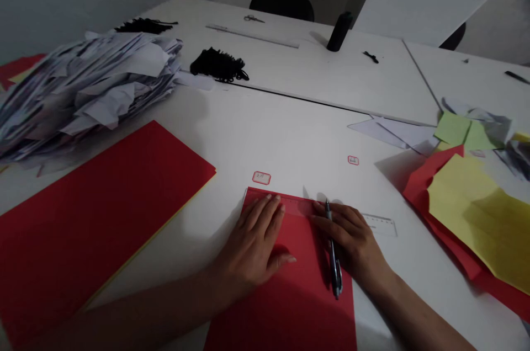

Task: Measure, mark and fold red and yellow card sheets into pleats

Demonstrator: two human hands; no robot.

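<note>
A red sheet (285,296) lies on the white table in front of me. Across its top edge lies a clear ruler (379,224), whose right end sticks out past the sheet. My left hand (256,240) rests flat on the sheet and the ruler's left part, fingers stretched and thumb apart. My right hand (351,240) holds a dark pen (334,262) between its fingers, tip pointing away from me, and its fingertips touch the ruler. Just above the sheet is a small red-bordered label (261,177) on the table.
Red sheets (107,218) with yellow beneath lie left, a paper heap (95,86) behind. Yellow paper (480,218) over red lies right. Farther back are black cords (219,65), a long ruler (252,35), scissors (253,19) and a black spool (340,32).
</note>
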